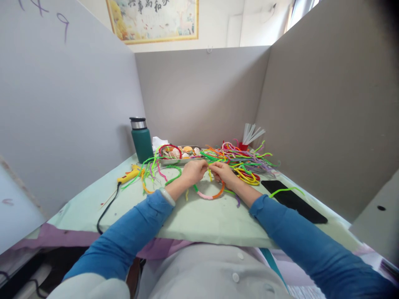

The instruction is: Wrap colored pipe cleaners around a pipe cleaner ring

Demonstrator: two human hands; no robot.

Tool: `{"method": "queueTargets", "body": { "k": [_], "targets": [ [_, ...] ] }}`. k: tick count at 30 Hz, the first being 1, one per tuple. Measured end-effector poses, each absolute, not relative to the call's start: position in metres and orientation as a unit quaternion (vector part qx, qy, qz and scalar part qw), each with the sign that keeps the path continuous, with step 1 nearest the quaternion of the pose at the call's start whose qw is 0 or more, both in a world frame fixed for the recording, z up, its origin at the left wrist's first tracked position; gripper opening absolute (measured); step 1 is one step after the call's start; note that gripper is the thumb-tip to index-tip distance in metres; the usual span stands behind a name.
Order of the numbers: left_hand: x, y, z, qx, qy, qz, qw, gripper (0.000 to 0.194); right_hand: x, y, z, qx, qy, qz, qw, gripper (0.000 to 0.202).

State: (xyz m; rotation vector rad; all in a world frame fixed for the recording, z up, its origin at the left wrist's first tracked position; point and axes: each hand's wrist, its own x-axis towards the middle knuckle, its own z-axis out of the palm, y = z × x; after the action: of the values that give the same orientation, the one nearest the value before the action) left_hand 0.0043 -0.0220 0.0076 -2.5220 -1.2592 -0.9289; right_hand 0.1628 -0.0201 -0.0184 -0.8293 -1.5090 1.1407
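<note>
Pinched closed, the fingertips of the left hand (193,171) and the right hand (222,172) meet almost tip to tip at the far side of a multicoloured ring (205,197). Both hands grip it there, though the exact bit between the fingers is too small to make out. The ring is over the near-middle of the table (199,226), between the forearms, its rounded side toward the person's body and its pinched side toward the back panel (199,91). It looks roughly round, so no long axis stands out; green shows at its left, pink at the nearest part and orange at the right.

One ring is in the hands. Behind them sits one metal tray (183,161) of mixed pieces, its long axis running left to right, with a red loop (180,152) over its left part. To the right lies one heap of fuzzy coloured stems (237,157), too tangled to count. One red cup (243,146) holds several pale sticks (249,133). Left of the tray stands one upright green bottle (142,144); nearer lies one yellow glue gun (127,176). One black slab (293,201) lies slantwise at the right, one green stem (284,190) across it.
</note>
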Motion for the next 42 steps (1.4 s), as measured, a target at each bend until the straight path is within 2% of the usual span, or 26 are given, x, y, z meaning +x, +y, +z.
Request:
{"method": "queueTargets", "body": {
  "k": [12, 23, 42],
  "targets": [
    [0.009, -0.032, 0.010, -0.845, -0.459, -0.214, 0.173, 0.024, 0.161, -0.019, -0.020, -0.372, -0.656, 0.421, 0.504, 0.027],
    [0.008, -0.022, 0.009, -0.850, -0.443, -0.275, 0.080, 0.020, 0.161, -0.021, -0.018, -0.372, -0.652, 0.431, 0.501, 0.021],
    [0.006, -0.020, 0.008, -0.854, -0.432, -0.287, 0.045, 0.021, 0.161, -0.017, -0.022, -0.392, -0.684, 0.379, 0.484, 0.022]
  ]
}}
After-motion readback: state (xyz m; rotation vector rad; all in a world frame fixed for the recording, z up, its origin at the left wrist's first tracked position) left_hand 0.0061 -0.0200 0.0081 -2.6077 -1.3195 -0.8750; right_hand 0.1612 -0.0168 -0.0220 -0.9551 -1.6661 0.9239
